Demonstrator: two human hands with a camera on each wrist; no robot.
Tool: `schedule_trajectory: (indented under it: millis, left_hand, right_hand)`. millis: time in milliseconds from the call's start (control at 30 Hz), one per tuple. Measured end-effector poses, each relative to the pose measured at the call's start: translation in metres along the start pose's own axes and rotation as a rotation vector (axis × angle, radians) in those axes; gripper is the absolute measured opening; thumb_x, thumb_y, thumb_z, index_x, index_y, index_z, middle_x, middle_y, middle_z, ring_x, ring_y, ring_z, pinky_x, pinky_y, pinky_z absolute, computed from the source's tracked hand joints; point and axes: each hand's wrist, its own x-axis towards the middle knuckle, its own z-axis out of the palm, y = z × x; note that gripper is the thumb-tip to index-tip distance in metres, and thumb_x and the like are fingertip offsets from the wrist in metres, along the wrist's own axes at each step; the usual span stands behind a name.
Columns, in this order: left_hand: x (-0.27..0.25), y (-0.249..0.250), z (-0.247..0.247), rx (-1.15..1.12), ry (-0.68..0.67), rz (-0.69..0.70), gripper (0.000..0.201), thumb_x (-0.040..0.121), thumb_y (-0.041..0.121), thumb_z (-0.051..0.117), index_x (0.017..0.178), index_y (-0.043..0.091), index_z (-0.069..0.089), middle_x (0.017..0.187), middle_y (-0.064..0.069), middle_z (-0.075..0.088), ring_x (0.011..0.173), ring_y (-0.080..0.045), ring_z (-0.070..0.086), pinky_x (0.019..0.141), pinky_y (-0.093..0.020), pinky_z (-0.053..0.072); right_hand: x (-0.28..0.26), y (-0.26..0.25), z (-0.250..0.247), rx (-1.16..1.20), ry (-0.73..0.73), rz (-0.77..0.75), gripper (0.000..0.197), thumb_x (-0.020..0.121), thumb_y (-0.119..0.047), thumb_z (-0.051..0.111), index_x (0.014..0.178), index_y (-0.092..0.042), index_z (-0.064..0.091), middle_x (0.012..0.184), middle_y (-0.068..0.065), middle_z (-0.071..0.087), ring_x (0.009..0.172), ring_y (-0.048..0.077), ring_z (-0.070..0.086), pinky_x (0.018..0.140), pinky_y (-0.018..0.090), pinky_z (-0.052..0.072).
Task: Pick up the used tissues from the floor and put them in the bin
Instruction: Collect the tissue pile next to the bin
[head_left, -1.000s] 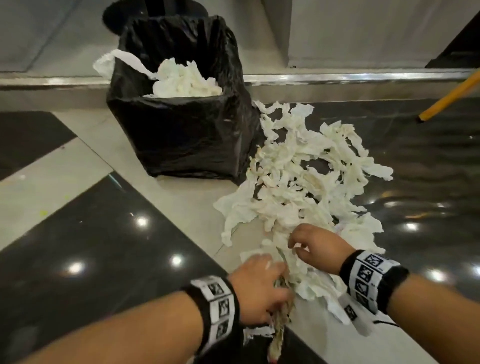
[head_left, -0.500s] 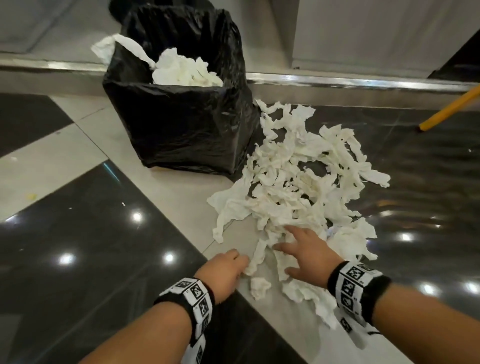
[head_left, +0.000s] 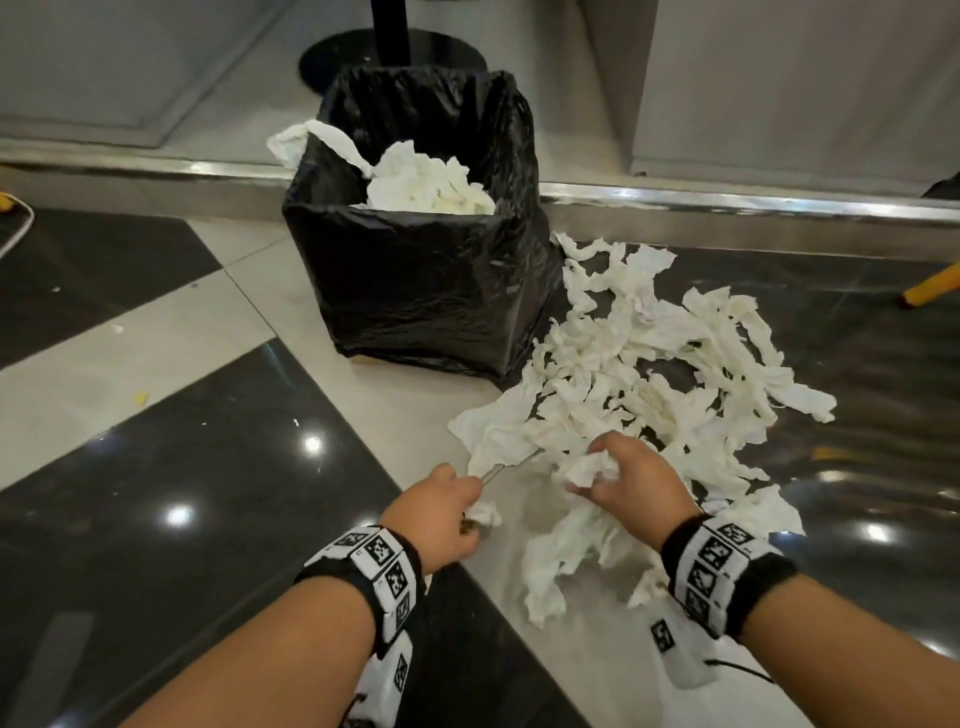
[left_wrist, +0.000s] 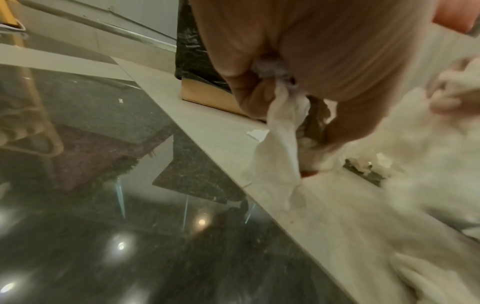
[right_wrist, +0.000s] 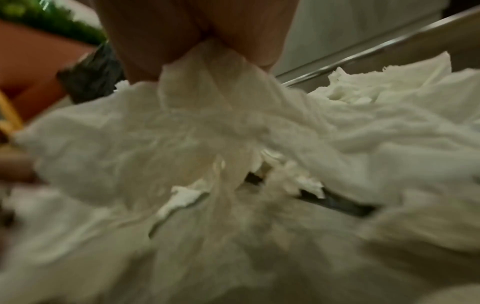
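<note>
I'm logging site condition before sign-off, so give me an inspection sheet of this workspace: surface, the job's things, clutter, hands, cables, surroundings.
Surface: glossy floor of dark and pale tiles, with lamp reflections and small specks.
Job's things: a large pile of white tissues lies on the floor right of the bin; the black-lined bin already holds tissues, one draped over its rim.
Clutter: yellow scrap on a pale tile.
Hands: left hand pinches a tissue strip; right hand grips a crumpled wad.
Cables: white cord at far left edge.
Surroundings: metal threshold strip, black round stand base behind the bin, yellow leg at right.
</note>
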Motion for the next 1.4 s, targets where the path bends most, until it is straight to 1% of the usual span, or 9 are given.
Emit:
schedule_trajectory:
  millis: [200, 367, 500, 667, 767, 867, 1033, 1167, 1400]
  left_hand:
    - [0.001, -0.007, 0.003, 0.035, -0.039, -0.054, 0.013, 0.083, 0.017, 0.052, 0.095, 0.013, 0.055, 0.098, -0.003, 0.045, 0.085, -0.026, 0.057, 0.071, -0.028, 0.043]
    - [-0.003, -0.007, -0.009, 0.005, -0.054, -0.081, 0.007, 0.084, 0.015, 0.049, 0.082, 0.021, 0.046, 0.089, -0.002, 0.045, 0.078, -0.022, 0.050, 0.067, -0.027, 0.036]
    - [-0.005, -0.009, -0.038, 0.056, -0.112, -0.041, 0.007, 0.084, 0.016, 0.049, 0.085, 0.022, 0.047, 0.089, -0.001, 0.045, 0.077, -0.019, 0.046, 0.067, -0.028, 0.036]
    - [0.005, -0.023, -0.108, 0.105, -0.121, -0.039, 0.010, 0.081, 0.016, 0.051, 0.079, 0.022, 0.043, 0.087, -0.003, 0.051, 0.080, -0.020, 0.048, 0.068, -0.029, 0.037]
    - [0.009, -0.033, -0.167, 0.086, -0.045, -0.062, 0.009, 0.078, 0.015, 0.052, 0.075, 0.023, 0.048, 0.076, 0.003, 0.052, 0.076, -0.019, 0.053, 0.062, -0.028, 0.039]
    - [0.003, -0.041, -0.222, -0.013, 0.082, -0.096, 0.006, 0.077, 0.014, 0.055, 0.073, 0.017, 0.052, 0.069, 0.003, 0.051, 0.067, -0.016, 0.051, 0.056, -0.028, 0.039]
    - [-0.014, -0.070, -0.254, -0.407, 0.394, -0.172, 0.008, 0.078, 0.012, 0.057, 0.072, 0.013, 0.052, 0.069, -0.004, 0.051, 0.065, -0.020, 0.048, 0.062, -0.033, 0.039]
    - [-0.017, -0.092, -0.254, -0.496, 0.488, -0.227, 0.004, 0.077, 0.013, 0.056, 0.076, 0.010, 0.053, 0.070, -0.004, 0.054, 0.065, -0.021, 0.050, 0.062, -0.035, 0.041]
    - [-0.026, -0.125, -0.263, -0.486, 0.581, -0.244, 0.010, 0.076, 0.012, 0.056, 0.076, 0.003, 0.052, 0.066, -0.004, 0.049, 0.061, -0.020, 0.045, 0.058, -0.033, 0.037]
  right_hand:
    - [0.022, -0.022, -0.005, 0.219, 0.097, 0.023, 0.023, 0.079, -0.008, 0.068, 0.094, -0.019, 0.054, 0.091, 0.003, 0.059, 0.076, 0.018, 0.058, 0.061, 0.025, 0.045]
    - [0.032, -0.025, 0.008, -0.108, -0.205, 0.020, 0.039, 0.088, -0.008, 0.050, 0.122, -0.028, 0.049, 0.101, 0.002, 0.059, 0.068, 0.011, 0.053, 0.057, 0.022, 0.041]
    - [0.034, -0.031, 0.005, -0.145, -0.242, 0.079, 0.021, 0.089, -0.022, 0.058, 0.110, -0.022, 0.061, 0.105, 0.004, 0.065, 0.096, 0.023, 0.060, 0.075, 0.024, 0.040]
    - [0.041, -0.057, -0.039, -0.104, -0.194, 0.167, 0.066, 0.069, -0.032, 0.081, 0.127, -0.018, 0.053, 0.120, 0.002, 0.060, 0.103, 0.017, 0.059, 0.085, 0.025, 0.045]
    - [0.051, -0.089, -0.082, 0.028, -0.055, 0.113, 0.025, 0.078, -0.013, 0.069, 0.102, -0.015, 0.063, 0.079, 0.000, 0.064, 0.058, 0.011, 0.054, 0.052, 0.020, 0.045]
    - [0.065, -0.140, -0.132, 0.374, 0.197, 0.019, 0.016, 0.078, -0.003, 0.063, 0.069, -0.014, 0.055, 0.062, 0.002, 0.053, 0.053, 0.019, 0.050, 0.054, 0.029, 0.044]
    - [0.103, -0.236, -0.186, 0.576, 0.632, -0.187, 0.021, 0.073, -0.004, 0.058, 0.064, -0.021, 0.048, 0.062, -0.007, 0.048, 0.047, -0.002, 0.047, 0.046, 0.011, 0.039]
    - [0.145, -0.294, -0.180, 0.419, 0.836, -0.297, 0.014, 0.075, -0.014, 0.059, 0.088, -0.015, 0.056, 0.079, -0.002, 0.051, 0.070, 0.012, 0.047, 0.057, 0.009, 0.037]
    - [0.223, -0.301, -0.105, -0.343, 0.097, -0.022, 0.066, 0.084, -0.027, 0.060, 0.144, -0.026, 0.031, 0.143, 0.018, 0.036, 0.112, 0.036, 0.055, 0.087, 0.039, 0.050]
